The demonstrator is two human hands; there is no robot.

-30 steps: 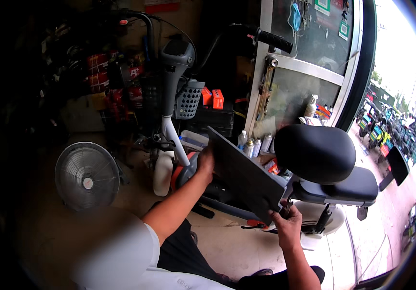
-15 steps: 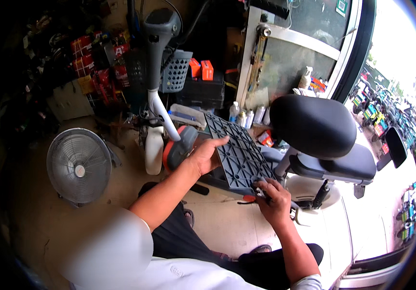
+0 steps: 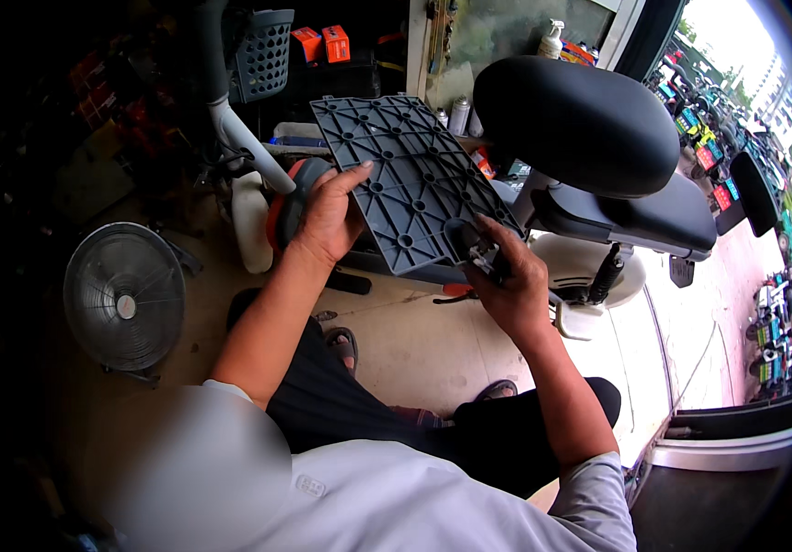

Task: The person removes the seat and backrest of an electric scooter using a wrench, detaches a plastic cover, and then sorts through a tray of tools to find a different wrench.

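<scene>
A dark grey plastic panel (image 3: 405, 170) with crisscross ribs and round sockets is held up between my hands, tilted, its ribbed side toward me. My left hand (image 3: 333, 216) grips its left edge, with the thumb lying over the ribs. At the near right corner, my right hand (image 3: 517, 281) has its fingers closed round the panel's edge beside a round dark fitting (image 3: 466, 241) with small metallic bits; the fingers partly hide it. Beyond the panel stands an electric scooter with a white steering column (image 3: 253, 147) and a black padded seat (image 3: 589, 124).
A floor fan (image 3: 124, 299) stands at the left. Behind the scooter are a grey basket (image 3: 264, 57), orange boxes (image 3: 335, 44) and spray cans (image 3: 459, 116). A mirror (image 3: 753, 193) sticks out at the right, near the doorway. My sandalled feet rest on the floor below.
The panel has come up closer to me, and more of its ribbed face shows. Both hands keep hold of it. The view has shifted, moving the scooter upward in the picture.
</scene>
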